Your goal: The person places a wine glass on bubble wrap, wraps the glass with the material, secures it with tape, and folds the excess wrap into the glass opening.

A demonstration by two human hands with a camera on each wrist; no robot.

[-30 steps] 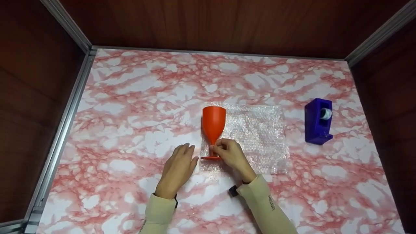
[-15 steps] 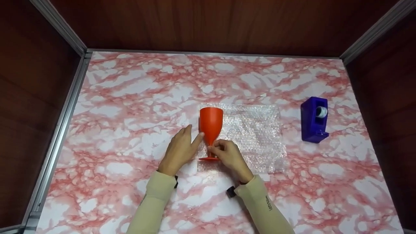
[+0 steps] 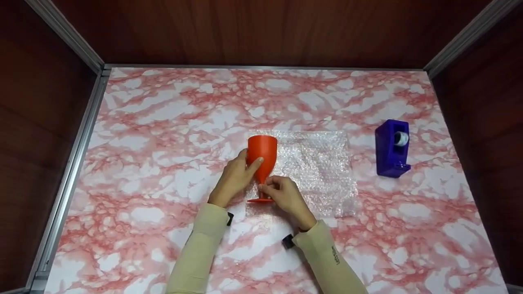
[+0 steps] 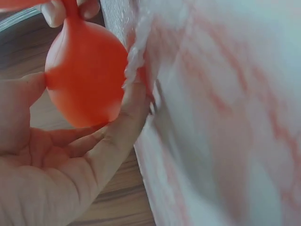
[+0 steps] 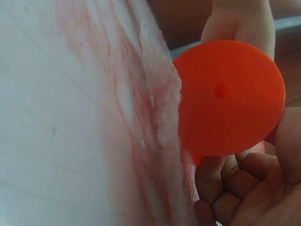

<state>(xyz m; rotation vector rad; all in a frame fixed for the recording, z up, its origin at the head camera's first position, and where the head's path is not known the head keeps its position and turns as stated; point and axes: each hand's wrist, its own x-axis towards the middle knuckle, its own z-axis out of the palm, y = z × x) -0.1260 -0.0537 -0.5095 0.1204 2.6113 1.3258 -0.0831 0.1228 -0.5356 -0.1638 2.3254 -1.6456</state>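
Note:
An orange goblet (image 3: 264,148) lies on its side at the left part of a clear bubble wrap sheet (image 3: 314,171), its mouth toward the far side. My right hand (image 3: 289,197) pinches the stem near the foot. Around the left side of the bowl is my left hand (image 3: 236,176), thumb on top. In the left wrist view, the thumb touches the bowl and one finger lies at the raised edge of the bubble wrap (image 4: 135,59); some fingertips are hidden behind the bowl. The right wrist view shows the round foot of the goblet (image 5: 235,117) in front of the curled fingers.
A purple tape dispenser (image 3: 386,151) with a roll of tape stands on the right side of the marbled table (image 3: 163,228). Dark wood panels (image 3: 261,32) with metal rails enclose the table at the back and both sides.
My left hand has moved forward and right from the table beside the wrap onto the goblet's bowl. The right hand keeps its pinch on the stem. The whole view has shifted slightly.

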